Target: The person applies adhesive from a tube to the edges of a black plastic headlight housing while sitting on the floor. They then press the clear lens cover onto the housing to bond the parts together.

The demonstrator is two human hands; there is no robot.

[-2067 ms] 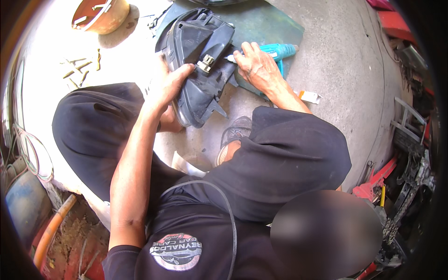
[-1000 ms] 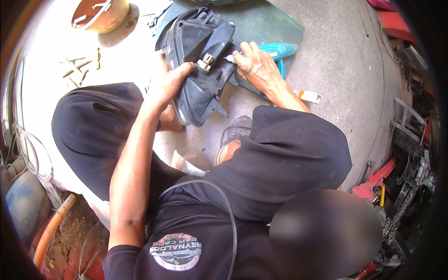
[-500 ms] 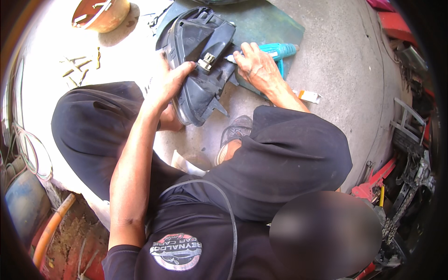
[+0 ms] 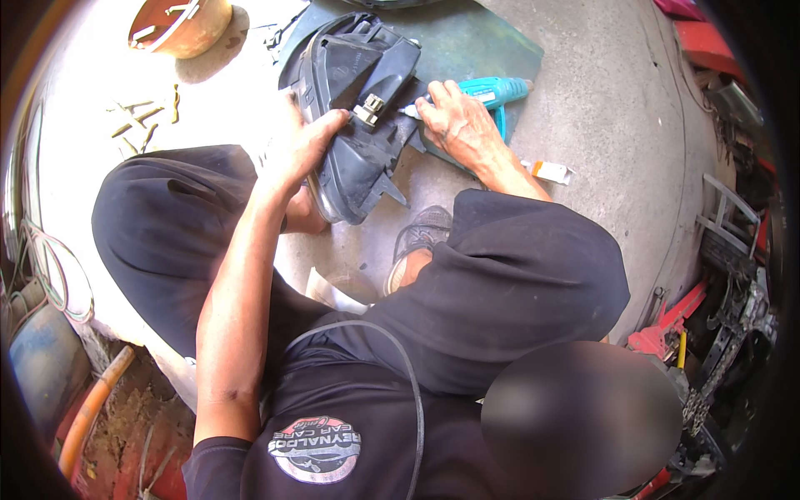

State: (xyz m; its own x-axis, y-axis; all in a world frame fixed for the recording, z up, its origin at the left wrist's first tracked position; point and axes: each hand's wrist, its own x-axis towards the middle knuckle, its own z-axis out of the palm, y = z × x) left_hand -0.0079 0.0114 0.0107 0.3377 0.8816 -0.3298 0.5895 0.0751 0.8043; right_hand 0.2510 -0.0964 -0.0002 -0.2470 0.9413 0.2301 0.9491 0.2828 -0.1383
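Left grip [image 4: 298, 148]: your bare hand is closed on the housing [image 4: 337, 167], thumb over its upper face at the left edge; your other fingers are hidden behind it, so how they sit cannot be told. Right grip [image 4: 462, 125]: your fingers look closed round the front of the teal tool [image 4: 492, 88], its pale tip [image 4: 408, 111] poking out to the left.

Key relation: the housing lies left of your right grip and right of your left palm. Its long axis runs far to near, the near end swung slightly right; the tool runs crosswise to that. The tip points left at the housing's right side, level with the connector [image 4: 367, 111] and near it. Contact cannot be told from this view. Your left hand is nearer the housing; your right reaches it only by the tip.

Location: the housing is beyond your legs, its far part over the green panel [image 4: 492, 42], its near part over the floor [image 4: 608, 133].

Appearance: dull black, moulded, with a curved rim on the left, raised angular sections and a jutting tab near right. The connector is pale and blocky.
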